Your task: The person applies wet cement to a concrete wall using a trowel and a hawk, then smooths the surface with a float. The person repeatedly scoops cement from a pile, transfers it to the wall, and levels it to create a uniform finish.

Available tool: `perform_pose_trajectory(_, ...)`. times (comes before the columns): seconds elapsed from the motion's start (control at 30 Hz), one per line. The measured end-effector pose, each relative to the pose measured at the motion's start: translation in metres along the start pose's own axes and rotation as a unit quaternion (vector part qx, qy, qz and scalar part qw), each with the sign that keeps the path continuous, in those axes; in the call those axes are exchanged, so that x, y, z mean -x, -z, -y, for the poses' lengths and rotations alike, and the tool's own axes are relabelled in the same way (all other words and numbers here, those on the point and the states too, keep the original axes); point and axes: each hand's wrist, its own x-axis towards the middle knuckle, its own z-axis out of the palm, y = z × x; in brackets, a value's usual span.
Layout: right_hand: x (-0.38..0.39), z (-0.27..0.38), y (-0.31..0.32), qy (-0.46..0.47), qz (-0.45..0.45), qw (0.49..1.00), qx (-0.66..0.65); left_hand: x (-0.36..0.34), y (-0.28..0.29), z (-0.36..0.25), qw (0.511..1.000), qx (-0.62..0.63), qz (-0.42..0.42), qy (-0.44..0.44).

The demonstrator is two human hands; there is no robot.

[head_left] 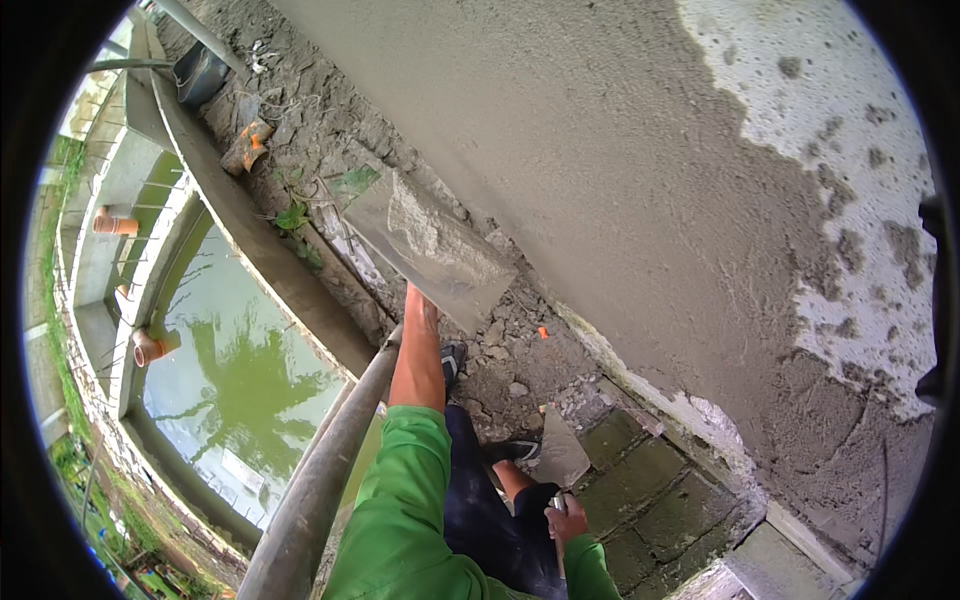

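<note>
My left hand [418, 300] holds up a flat grey board [462, 300] loaded with wet mortar [425, 225], its fingers mostly hidden beneath it. The board is tilted across the view, close to the wall's foot. Low at centre, my right hand [566, 518] is wrapped round a narrow metal tool [558, 560], seen edge-on beside my dark-clothed leg. A triangular grey piece [560, 450] lies just above that hand, near my shoe. The wall [640, 200] on the right has fresh grey mortar, with a pale, spattered patch [820, 80] at far right.
A thick pole [315, 480] runs close along my left arm. Left of it is a concrete-walled pool [240, 390] with green water, pipes [150, 347] and rebar. Rubble ground [290, 130] holds a dark bucket [200, 70] and a pipe fitting [245, 148]. Mossy blocks [660, 500] lie lower right.
</note>
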Motion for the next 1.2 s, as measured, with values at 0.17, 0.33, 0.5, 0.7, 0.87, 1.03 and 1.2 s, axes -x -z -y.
perform_pose_trajectory(0.17,-0.043,-0.003,-0.014,0.074,-0.088,0.982,0.149,-0.124,0.049,0.052,0.999,-0.017,0.034,0.007)
perform_pose_trajectory(0.33,-0.063,0.025,-0.020,0.109,-0.032,0.990,0.085,-0.189,0.040,0.088,0.991,-0.121,0.031,-0.040)
perform_pose_trajectory(0.5,-0.044,0.006,-0.019,0.113,-0.010,0.992,0.051,-0.117,-0.041,0.087,0.984,-0.135,0.015,-0.115)
perform_pose_trajectory(0.7,-0.018,0.010,-0.004,0.072,0.074,0.990,-0.097,0.001,-0.110,0.092,0.978,-0.167,0.011,-0.124)
perform_pose_trajectory(0.87,-0.002,0.013,0.009,0.064,0.069,0.989,-0.115,0.102,-0.150,0.117,0.970,-0.162,0.044,-0.178)
perform_pose_trajectory(1.03,0.016,0.029,0.017,0.118,0.028,0.990,-0.078,0.184,-0.167,0.132,0.973,-0.143,0.102,-0.150)
perform_pose_trajectory(1.2,0.022,0.010,0.032,0.241,-0.039,0.965,-0.096,0.238,-0.125,0.148,0.987,-0.076,0.137,0.032)
